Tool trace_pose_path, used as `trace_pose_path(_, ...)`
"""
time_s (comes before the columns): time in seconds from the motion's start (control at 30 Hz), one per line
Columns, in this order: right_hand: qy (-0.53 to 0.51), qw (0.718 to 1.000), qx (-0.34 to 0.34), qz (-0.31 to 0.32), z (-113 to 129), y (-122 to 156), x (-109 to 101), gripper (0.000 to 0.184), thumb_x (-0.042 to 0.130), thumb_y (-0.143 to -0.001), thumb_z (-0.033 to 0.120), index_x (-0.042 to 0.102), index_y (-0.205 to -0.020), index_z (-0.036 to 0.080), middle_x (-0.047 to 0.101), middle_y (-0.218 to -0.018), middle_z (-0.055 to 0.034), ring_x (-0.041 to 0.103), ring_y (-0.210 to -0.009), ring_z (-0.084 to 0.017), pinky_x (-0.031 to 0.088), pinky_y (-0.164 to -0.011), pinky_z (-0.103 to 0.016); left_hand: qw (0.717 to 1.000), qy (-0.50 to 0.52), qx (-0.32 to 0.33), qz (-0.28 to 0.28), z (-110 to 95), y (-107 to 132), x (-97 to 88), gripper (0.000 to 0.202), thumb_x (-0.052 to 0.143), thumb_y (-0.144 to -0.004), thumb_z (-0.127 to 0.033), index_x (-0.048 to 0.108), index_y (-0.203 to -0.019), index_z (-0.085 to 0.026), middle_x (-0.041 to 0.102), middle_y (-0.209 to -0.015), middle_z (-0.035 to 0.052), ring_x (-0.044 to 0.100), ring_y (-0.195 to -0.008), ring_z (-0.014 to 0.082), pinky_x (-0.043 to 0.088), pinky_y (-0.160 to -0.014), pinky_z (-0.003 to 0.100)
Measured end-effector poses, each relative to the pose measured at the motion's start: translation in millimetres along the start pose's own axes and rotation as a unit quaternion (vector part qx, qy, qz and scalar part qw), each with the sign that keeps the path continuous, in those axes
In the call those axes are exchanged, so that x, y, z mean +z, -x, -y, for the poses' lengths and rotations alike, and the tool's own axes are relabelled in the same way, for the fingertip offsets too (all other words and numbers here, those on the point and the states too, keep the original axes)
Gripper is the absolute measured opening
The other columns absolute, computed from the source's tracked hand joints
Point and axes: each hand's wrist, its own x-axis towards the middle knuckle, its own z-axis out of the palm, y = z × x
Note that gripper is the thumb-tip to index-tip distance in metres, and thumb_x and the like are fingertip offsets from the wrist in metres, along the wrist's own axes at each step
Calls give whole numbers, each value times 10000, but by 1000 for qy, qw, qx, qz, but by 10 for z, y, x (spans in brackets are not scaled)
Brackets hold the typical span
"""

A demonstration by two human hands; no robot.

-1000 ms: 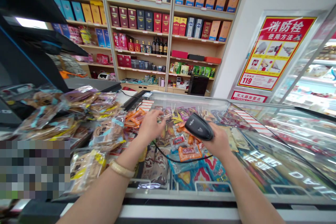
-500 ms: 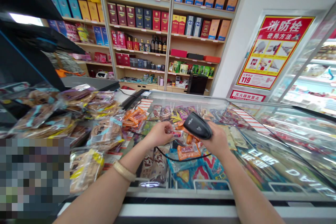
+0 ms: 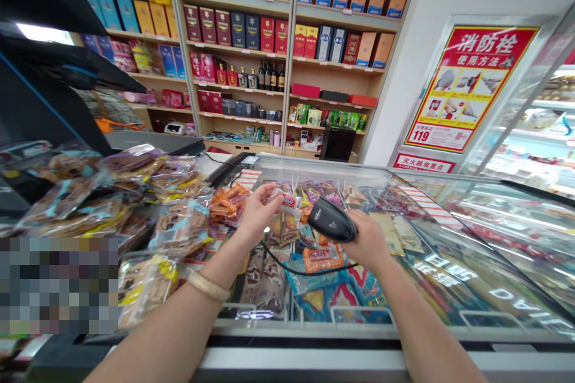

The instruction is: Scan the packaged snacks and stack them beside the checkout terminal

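Observation:
A small clear snack packet with a red label (image 3: 287,201) is pinched between the thumb and fingers of my left hand (image 3: 257,215), above the glass top. My right hand (image 3: 368,242) is wrapped round a black barcode scanner (image 3: 331,220), whose head points left toward the packet. The two stand a little apart. A black cable (image 3: 309,273) loops beneath both hands. Below the scanner lies an orange snack packet (image 3: 322,258), partly covered by the scanner and hand. More orange packets (image 3: 230,198) are heaped just left of my left hand.
Glass lids cover the freezer (image 3: 314,330), with many packaged goods beneath. Bagged brown flat snacks (image 3: 179,227) pile up at the left, below a dark monitor stand (image 3: 49,90). Shelves of boxes (image 3: 242,48) line the back wall, beside a red poster (image 3: 471,90).
My left hand has moved up and to the left with the snack packet, away from the scanner. The scanner in my right hand has shifted slightly left and down.

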Motion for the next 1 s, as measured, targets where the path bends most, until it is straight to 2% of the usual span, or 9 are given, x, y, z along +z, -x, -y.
trace_pose_path(0.2, 9, 1000, -1, 20, -23, 2, 22, 204, 631, -748, 300, 670, -931, 218, 680, -833, -45, 622, -746, -193, 434, -636, -264, 1000, -3, 9, 9, -24, 18, 6, 374, 702, -633, -326, 592, -945, -153, 632, -894, 27, 615, -705, 117, 491, -567, 210)
trace_pose_path(0.4, 11, 1000, 7, 21, 19, -7, 10, 162, 628, -748, 310, 656, -876, 214, 667, -796, -42, 613, -722, -185, 424, -625, -256, 1000, -7, 15, 7, 17, 6, 6, 385, 713, -628, -353, 597, -943, -165, 633, -885, 25, 622, -701, 134, 505, -579, 240)
trace_pose_path(0.53, 4, 1000, 13, 3, 30, 4, 18, 138, 623, -749, 319, 633, -833, 209, 659, -782, -45, 605, -713, -191, 423, -633, -269, 992, -96, 80, -27, 28, -46, -43, 312, 645, -691, -310, 580, -967, -179, 630, -877, 25, 625, -740, 155, 520, -655, 283)
trace_pose_path(0.6, 5, 1000, 15, -2, 20, 12, 19, 127, 622, -751, 331, 622, -805, 216, 656, -774, -42, 600, -696, -186, 416, -621, -266, 964, -203, 151, -80, -4, -95, -126, 217, 604, -717, -247, 585, -926, -190, 619, -877, 31, 617, -806, 174, 521, -740, 314)
trace_pose_path(0.67, 3, 1000, 20, -8, 8, 18, 15, 121, 615, -754, 330, 624, -806, 221, 653, -762, -36, 601, -685, -181, 410, -610, -261, 912, -318, 213, -148, -44, -156, -250, 145, 560, -743, -191, 604, -881, -197, 604, -925, 55, 599, -907, 202, 503, -833, 347)
trace_pose_path(0.73, 0, 1000, 25, -13, 0, 20, 6, 126, 606, -760, 328, 629, -823, 221, 653, -760, -37, 607, -692, -184, 413, -610, -261, 859, -407, 237, -202, -58, -217, -398, 168, 512, -765, -147, 633, -872, -191, 583, -991, 84, 574, -982, 225, 478, -892, 373)
trace_pose_path(0.87, -1, 1000, 25, -19, 0, 15, -9, 157, 603, -773, 339, 633, -869, 219, 660, -788, -46, 614, -720, -197, 428, -629, -271, 796, -540, 166, -219, 25, -290, -635, 220, 496, -767, -121, 696, -830, -189, 584, -1024, 123, 549, -1003, 291, 442, -893, 468)
trace_pose_path(0.93, 0, 999, 26, -21, 2, 11, -13, 157, 603, -782, 345, 633, -869, 217, 659, -787, -46, 615, -721, -197, 434, -635, -272, 768, -592, 132, -205, 66, -284, -669, 205, 527, -759, -140, 717, -811, -198, 595, -1061, 143, 524, -1051, 339, 410, -905, 522)
trace_pose_path(1.0, -2, 999, 25, -23, 3, 5, -15, 135, 608, -774, 336, 629, -835, 217, 654, -772, -43, 615, -714, -195, 437, -632, -270, 749, -616, 132, -206, 66, -257, -631, 235, 548, -749, -147, 728, -893, -194, 581, -1150, 168, 481, -1135, 376, 374, -945, 559)
